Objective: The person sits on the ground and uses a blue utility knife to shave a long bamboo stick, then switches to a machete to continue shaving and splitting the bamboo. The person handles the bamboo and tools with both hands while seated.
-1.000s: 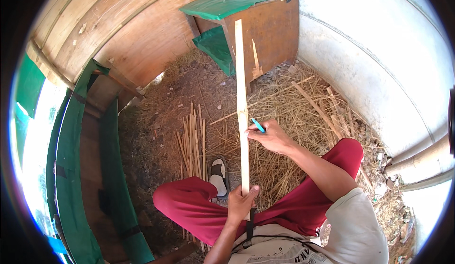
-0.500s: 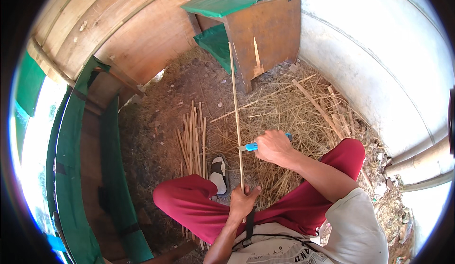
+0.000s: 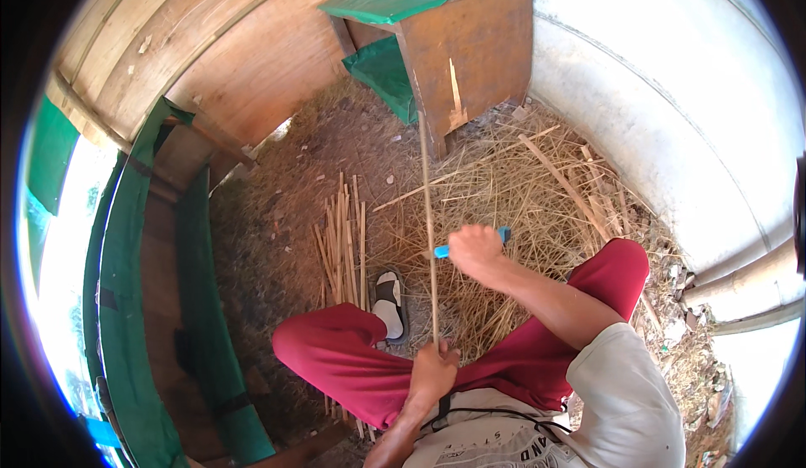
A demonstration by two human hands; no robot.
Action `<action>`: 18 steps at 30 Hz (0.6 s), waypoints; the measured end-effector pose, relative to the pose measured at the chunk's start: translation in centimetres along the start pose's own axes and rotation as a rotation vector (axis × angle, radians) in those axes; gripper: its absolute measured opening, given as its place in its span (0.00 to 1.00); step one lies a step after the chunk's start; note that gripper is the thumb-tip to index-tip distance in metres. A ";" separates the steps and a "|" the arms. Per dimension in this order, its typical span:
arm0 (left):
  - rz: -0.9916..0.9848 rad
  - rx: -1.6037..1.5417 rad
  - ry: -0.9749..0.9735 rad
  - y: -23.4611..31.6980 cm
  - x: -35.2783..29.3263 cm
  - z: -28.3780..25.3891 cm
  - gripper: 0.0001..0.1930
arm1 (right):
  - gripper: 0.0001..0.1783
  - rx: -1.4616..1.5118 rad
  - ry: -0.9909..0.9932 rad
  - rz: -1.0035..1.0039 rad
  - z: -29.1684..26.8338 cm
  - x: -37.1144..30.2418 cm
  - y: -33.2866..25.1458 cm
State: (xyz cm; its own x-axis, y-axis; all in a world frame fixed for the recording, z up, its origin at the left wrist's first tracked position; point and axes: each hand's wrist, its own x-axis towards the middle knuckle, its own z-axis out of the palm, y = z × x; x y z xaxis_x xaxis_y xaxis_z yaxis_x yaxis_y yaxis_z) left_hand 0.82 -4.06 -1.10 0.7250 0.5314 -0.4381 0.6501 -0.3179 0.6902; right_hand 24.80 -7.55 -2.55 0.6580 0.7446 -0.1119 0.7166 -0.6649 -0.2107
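Glare at left; white wall overexposed; edges bowed, corners black.

Dark printed lettering on front of pale shirt, below and right of left hand's grip: bold capitals beside smaller, fainter ones.

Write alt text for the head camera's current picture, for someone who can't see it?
A person's left hand grips a long, thin bamboo strip while the right hand holds a blue cutter knife at its side. Straw and a pile of strips lie on the ground, with a green-topped wooden cabinet beyond.
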 end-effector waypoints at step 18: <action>-0.302 -0.841 -0.665 -3.8 -2.4 -4.4 0.20 | 0.16 0.241 -0.606 -0.086 -1.7 0.8 1.7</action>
State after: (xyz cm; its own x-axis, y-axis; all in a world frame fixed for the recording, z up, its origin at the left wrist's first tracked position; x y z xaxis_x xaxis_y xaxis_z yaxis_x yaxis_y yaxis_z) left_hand -4.40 -0.69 -0.20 0.7042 -0.1097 -0.7015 0.6420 0.5202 0.5632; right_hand 26.96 -8.18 -1.41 0.3032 0.7423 -0.5975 0.6425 -0.6223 -0.4471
